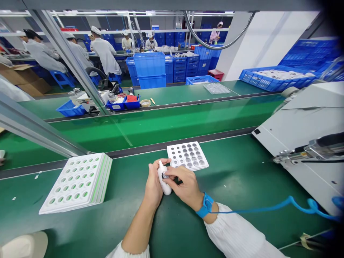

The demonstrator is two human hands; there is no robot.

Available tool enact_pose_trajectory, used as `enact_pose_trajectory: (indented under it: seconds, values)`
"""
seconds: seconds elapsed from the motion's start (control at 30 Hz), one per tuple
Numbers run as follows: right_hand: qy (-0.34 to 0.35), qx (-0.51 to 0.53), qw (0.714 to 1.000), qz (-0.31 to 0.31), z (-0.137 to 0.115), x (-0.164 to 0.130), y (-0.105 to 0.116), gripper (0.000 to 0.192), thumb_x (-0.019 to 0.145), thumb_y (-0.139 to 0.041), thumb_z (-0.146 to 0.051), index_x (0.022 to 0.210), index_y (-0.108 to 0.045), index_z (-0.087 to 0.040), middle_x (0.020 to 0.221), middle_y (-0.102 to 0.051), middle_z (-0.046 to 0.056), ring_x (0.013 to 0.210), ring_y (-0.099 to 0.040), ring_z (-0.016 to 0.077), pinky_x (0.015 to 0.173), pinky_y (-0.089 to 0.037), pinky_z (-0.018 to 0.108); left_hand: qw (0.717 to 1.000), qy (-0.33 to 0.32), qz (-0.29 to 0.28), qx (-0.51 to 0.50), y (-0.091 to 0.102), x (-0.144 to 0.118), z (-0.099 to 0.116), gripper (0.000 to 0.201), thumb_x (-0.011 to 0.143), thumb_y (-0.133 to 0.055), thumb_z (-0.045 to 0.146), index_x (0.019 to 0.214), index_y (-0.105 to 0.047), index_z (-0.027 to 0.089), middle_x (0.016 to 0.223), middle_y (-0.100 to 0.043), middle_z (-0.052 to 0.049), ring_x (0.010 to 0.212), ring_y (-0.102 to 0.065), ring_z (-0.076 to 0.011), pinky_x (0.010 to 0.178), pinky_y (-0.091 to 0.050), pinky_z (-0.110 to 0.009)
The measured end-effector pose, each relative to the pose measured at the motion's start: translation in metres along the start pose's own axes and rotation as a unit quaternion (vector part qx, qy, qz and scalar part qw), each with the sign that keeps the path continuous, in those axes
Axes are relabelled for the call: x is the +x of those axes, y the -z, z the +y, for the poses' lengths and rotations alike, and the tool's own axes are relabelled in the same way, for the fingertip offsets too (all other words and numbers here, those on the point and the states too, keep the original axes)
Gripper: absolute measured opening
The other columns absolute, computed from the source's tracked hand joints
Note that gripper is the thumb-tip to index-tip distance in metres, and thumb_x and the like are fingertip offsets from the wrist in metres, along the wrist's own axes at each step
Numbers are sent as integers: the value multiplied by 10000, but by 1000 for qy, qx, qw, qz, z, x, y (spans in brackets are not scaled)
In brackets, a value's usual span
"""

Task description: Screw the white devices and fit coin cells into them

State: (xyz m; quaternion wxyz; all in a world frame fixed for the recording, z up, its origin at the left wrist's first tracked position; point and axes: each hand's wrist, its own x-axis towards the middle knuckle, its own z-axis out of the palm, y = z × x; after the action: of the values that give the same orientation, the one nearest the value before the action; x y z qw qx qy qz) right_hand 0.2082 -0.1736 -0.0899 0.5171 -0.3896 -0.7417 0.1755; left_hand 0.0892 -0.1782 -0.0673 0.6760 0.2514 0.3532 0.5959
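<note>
Upright, slightly tilted, a small white bottle-shaped thing with a narrow tip (165, 187) rests in my left hand (153, 182), whose fingers curl around its far side. My right hand (185, 181) is closed in a pinch at its side, with thumb and fingertips on a small round dark-and-silver piece (165, 175). Whether that piece is fixed to the white body, I cannot tell. Just beyond my hands lies a white tray (180, 145) with several round dark and silvery discs in its holes. A blue wrist strap (206, 205) circles my right wrist.
A stack of white perforated trays (80, 175) stands at left on the green bench (123, 222). A grey-white machine (303, 125) with a metal nozzle is at right. The strap's blue coiled cord (268, 208) runs right. Beyond the green belt (161, 123) are blue bins (131, 102) and co-workers.
</note>
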Motion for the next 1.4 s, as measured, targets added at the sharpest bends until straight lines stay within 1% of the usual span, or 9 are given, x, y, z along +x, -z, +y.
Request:
enact_pose_trajectory:
  seconds: [0.17, 0.33, 0.57, 0.8, 0.97, 1.07, 1.17, 1.3, 1.4]
  values:
    - [40, -22, 999, -22, -1, 0, 2, 75, 875, -627, -186, 841, -686, -219, 693, -682, 4, 634, -590, 132, 606, -443, 273, 1000, -15, 27, 3, 1, 2, 0, 571, 775, -540, 691, 974, -637, 165, 1050, -631, -104, 829, -606, -197, 751, -498, -331]
    - [83, -44, 995, -26, -1, 1, 4, 102, 881, -608, -154, 823, -674, -206, 654, -662, -5, 576, -552, 122, 569, -408, 273, 999, -22, 31, 19, 2, 2, -1, 572, 780, -526, 697, 971, -636, 169, 1068, -615, -103, 843, -602, -194, 738, -509, -322]
    - [62, -59, 996, -25, -2, 1, 1, 144, 905, -589, -208, 795, -683, -214, 614, -650, -13, 537, -560, 117, 561, -397, 270, 995, -12, -19, 93, 13, 1, -5, 616, 825, -425, 703, 1096, -598, 178, 856, -635, -83, 717, -612, -201, 668, -503, -328]
    - [30, -53, 998, -17, -3, 1, -1, 150, 885, -619, -227, 750, -683, -226, 561, -624, -37, 498, -534, 100, 550, -367, 261, 991, -49, -28, 122, 10, 0, -4, 619, 793, -476, 712, 1071, -614, 177, 764, -640, -65, 634, -598, -191, 621, -464, -298]
    - [-79, 41, 996, -10, -7, 0, -5, 28, 816, -680, -240, 817, -657, -223, 625, -575, -36, 515, -475, 93, 527, -377, 238, 996, -17, -37, 80, 10, -2, -2, 687, 748, -520, 735, 1096, -622, 151, 716, -641, -71, 602, -600, -198, 606, -469, -310]
    - [-191, 116, 975, -15, -10, -1, -9, 241, 717, -736, -208, 926, -616, -217, 777, -585, -21, 536, -451, 82, 502, -393, 217, 996, -12, -25, 82, 13, -2, -2, 730, 730, -523, 751, 1138, -627, 155, 914, -672, -111, 625, -615, -194, 607, -484, -321]
    - [-271, 172, 946, -38, -10, 1, -9, 381, 670, -741, -164, 1021, -604, -216, 758, -575, -36, 507, -428, 66, 461, -369, 200, 995, -41, -8, 94, 13, -3, -4, 713, 726, -540, 743, 1117, -660, 159, 1185, -618, -142, 870, -634, -246, 724, -502, -331]
    - [-311, 233, 918, -83, -4, 6, -6, 339, 649, -776, -211, 957, -636, -185, 527, -435, -94, 418, -307, 45, 378, -243, 192, 993, -45, -18, 109, 10, -4, -4, 735, 719, -545, 745, 1094, -677, 127, 1129, -641, -162, 1032, -586, -308, 859, -471, -360]
    - [-293, 302, 904, -73, -1, 8, -6, 322, 629, -812, -309, 846, -612, -179, 631, -538, -49, 447, -364, 45, 395, -323, 198, 994, -40, -24, 100, 6, -7, -3, 727, 706, -572, 735, 1081, -677, 121, 1066, -659, -157, 1025, -593, -316, 878, -460, -371]
